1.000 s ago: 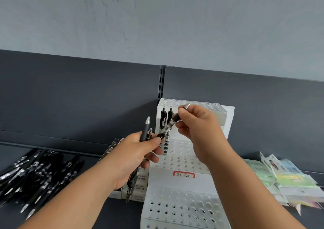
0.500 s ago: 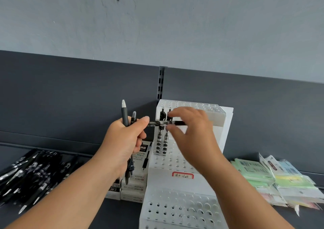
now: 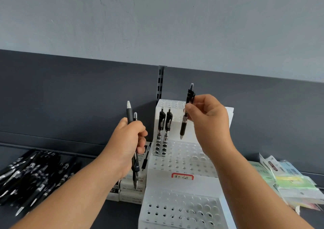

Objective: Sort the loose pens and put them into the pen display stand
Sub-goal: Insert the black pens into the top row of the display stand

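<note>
A white tiered pen display stand (image 3: pixel 182 160) with rows of holes sits on the dark shelf. Two black pens (image 3: pixel 164 123) stand upright in its upper tier at the left. My right hand (image 3: pixel 209 122) pinches one black pen (image 3: pixel 186 116) near its clip, tip down, hanging above the upper tier just right of those two. My left hand (image 3: pixel 128 141) grips two black pens (image 3: pixel 131 116) upright in its fist, left of the stand. A heap of loose black pens (image 3: pixel 33 174) lies at the far left.
Small white boxes (image 3: pixel 130 188) are stacked between my left hand and the stand. Coloured packets (image 3: pixel 289 179) lie at the right. A dark back panel with a slotted upright (image 3: pixel 160 83) rises behind the stand.
My right hand took the pen from a crosswise position near my left hand, turned it tip down and lifted it over the stand's upper tier. My left hand stayed put.
</note>
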Available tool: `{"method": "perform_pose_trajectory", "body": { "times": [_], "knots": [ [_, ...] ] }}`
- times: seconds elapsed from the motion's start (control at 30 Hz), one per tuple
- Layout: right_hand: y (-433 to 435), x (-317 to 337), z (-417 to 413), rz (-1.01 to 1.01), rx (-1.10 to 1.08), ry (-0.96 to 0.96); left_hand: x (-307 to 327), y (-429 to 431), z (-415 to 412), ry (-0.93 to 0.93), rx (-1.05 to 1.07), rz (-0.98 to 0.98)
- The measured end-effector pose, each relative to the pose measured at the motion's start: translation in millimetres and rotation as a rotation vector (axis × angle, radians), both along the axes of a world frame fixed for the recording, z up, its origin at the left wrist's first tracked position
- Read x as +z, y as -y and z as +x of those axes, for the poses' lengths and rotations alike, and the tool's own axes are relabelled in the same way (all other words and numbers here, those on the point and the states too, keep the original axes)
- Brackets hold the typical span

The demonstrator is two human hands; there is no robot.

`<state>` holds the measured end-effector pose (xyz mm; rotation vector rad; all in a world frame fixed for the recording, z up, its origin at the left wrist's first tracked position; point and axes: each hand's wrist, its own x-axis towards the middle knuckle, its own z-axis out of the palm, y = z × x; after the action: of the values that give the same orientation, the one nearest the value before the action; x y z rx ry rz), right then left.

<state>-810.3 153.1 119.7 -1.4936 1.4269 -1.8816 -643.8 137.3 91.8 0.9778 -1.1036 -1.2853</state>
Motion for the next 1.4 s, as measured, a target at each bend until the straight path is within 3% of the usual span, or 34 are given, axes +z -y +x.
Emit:
{"method": "perform_pose_trajectory", "body": {
  "times": [0.37,0.6,0.8,0.87,0.97,1.07,1.13,1.4],
  "knots": [
    [12.3,-12.7,8.0,0.048,0.027,-0.010,-7.2,2.2,3.8,-0.006,-0.026,-0.014],
    [11.2,-32.0,9.2,0.287,-0.083,-0.260,-8.6,-0.2,2.5,0.040,-0.022,-0.058],
    [8.3,-28.2,5.4,0.373,-0.117,-0.411,-7.6,-1.0,-0.4,0.098,0.007,-0.132],
    [2.0,-25.8,6.7,0.318,-0.182,-0.462,-5.6,-2.2,-2.9,0.081,0.002,-0.134],
    [-15.4,-18.6,16.1,0.168,-0.109,-0.406,-1.8,-4.3,-6.7,0.052,-0.007,-0.129],
    [-26.3,-13.2,25.9,0.276,0.216,-0.310,2.3,-5.6,-10.4,0.050,-0.013,-0.132],
    [-26.4,-13.7,26.2,0.343,0.317,-0.253,3.4,-6.1,-12.2,0.026,-0.037,-0.110],
    [-21.1,-11.3,13.9,0.257,0.249,-0.157,5.3,-9.8,-13.5,-0.044,-0.115,0.000]
  ]
}}
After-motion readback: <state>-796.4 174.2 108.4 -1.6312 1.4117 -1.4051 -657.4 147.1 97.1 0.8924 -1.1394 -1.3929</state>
